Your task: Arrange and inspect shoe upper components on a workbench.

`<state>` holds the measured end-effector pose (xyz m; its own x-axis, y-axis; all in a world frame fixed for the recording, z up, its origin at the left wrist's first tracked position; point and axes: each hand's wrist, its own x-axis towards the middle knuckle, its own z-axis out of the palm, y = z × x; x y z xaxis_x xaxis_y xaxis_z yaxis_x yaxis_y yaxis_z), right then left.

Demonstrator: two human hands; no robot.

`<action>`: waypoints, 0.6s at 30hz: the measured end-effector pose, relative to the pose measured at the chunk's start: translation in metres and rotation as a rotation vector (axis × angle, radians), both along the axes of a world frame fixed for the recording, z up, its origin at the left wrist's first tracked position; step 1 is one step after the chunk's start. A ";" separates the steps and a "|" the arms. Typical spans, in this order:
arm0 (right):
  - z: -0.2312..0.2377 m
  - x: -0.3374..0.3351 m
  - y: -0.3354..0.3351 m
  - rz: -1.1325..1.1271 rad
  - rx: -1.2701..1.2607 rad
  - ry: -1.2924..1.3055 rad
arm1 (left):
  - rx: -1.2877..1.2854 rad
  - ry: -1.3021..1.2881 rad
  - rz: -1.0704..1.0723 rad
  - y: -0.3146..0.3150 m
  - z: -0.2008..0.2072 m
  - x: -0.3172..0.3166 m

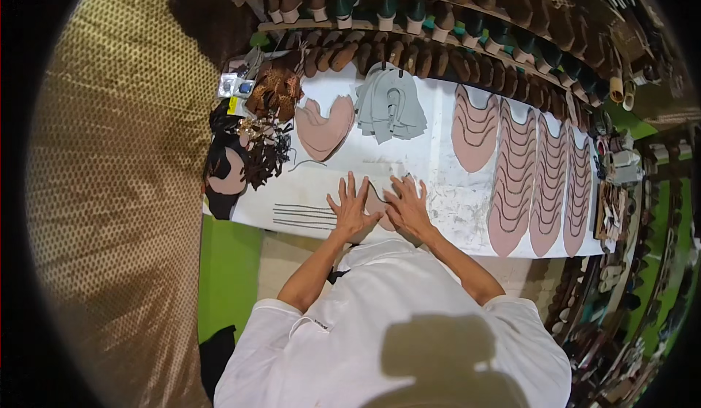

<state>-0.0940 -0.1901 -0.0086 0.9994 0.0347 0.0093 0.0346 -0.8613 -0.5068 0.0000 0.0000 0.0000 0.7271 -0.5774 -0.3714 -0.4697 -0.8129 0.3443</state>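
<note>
My left hand (350, 205) and my right hand (408, 205) lie flat, fingers spread, on a pink shoe-upper piece (375, 205) at the near edge of the white worktable (438, 152). The piece shows only between the two hands; the rest of it is hidden under them. Several thin dark strips (303, 216) lie just left of my left hand.
Rows of overlapping pink pieces (515, 170) cover the table's right side. A pink stack (323, 128) and a grey stack (389, 105) lie at the back, dark scraps and straps (252, 152) at the left. Shelves of shoe lasts (438, 28) run behind. Green floor (228, 276) lies lower left.
</note>
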 end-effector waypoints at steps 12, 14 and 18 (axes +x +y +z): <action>-0.012 -0.025 0.008 -0.689 -0.083 -0.041 | -0.176 -0.124 0.211 0.002 -0.031 -0.013; -0.013 -0.021 0.009 -0.771 -0.015 -0.053 | -0.260 -0.064 0.405 -0.004 -0.032 -0.009; -0.007 -0.018 0.011 -0.856 0.081 -0.070 | -0.391 -0.031 0.530 -0.001 -0.040 -0.001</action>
